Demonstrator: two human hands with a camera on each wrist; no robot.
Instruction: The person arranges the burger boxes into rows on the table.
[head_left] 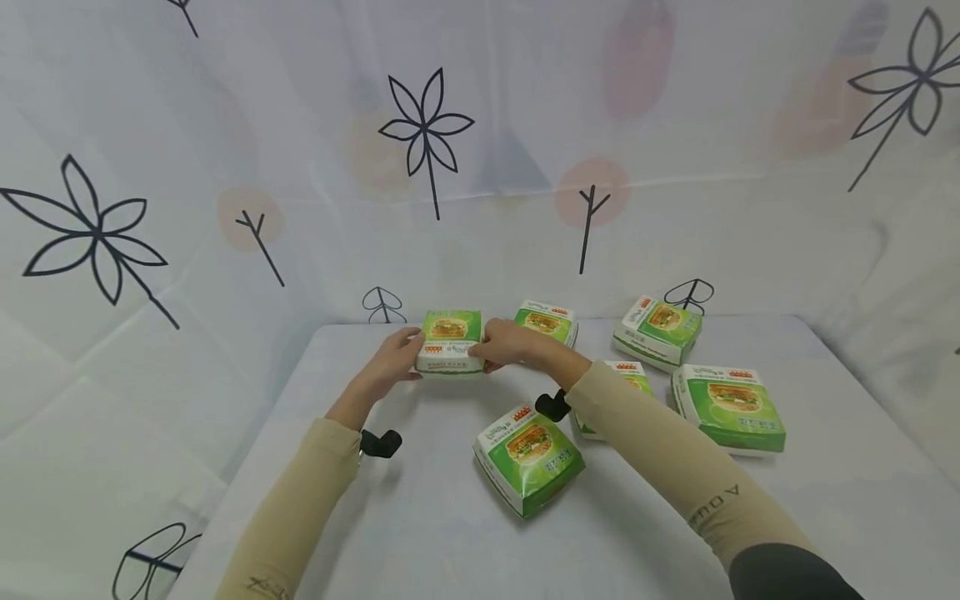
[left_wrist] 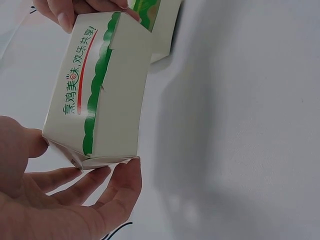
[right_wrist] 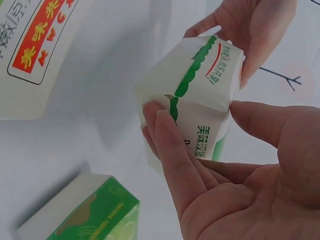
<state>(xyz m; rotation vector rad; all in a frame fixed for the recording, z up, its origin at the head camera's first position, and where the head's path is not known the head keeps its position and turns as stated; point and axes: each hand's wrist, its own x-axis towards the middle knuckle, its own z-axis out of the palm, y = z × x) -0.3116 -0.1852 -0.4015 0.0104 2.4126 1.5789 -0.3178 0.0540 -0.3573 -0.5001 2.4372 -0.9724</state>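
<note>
Both hands hold one green and white cardboard burger box (head_left: 450, 328) between them at the back left of the table. My left hand (head_left: 392, 358) grips its left end; in the left wrist view the thumb is at one corner and the fingertips at the lower edge. On the opposite end, my right hand (right_wrist: 245, 185) grips with thumb and fingers on either side of a corner. The box is closed and slightly tilted, its shadow falling on the white table (head_left: 420, 492). Just right of the right hand sits another burger box (head_left: 551, 320), partly hidden by it.
In front of the hands lies a burger box (head_left: 529, 460) turned at an angle. Further right are another box (head_left: 632, 377), partly behind the right sleeve, a tilted one at the back (head_left: 658, 332), and one at the right (head_left: 729, 407). A patterned white cloth (head_left: 495, 108) hangs behind the table.
</note>
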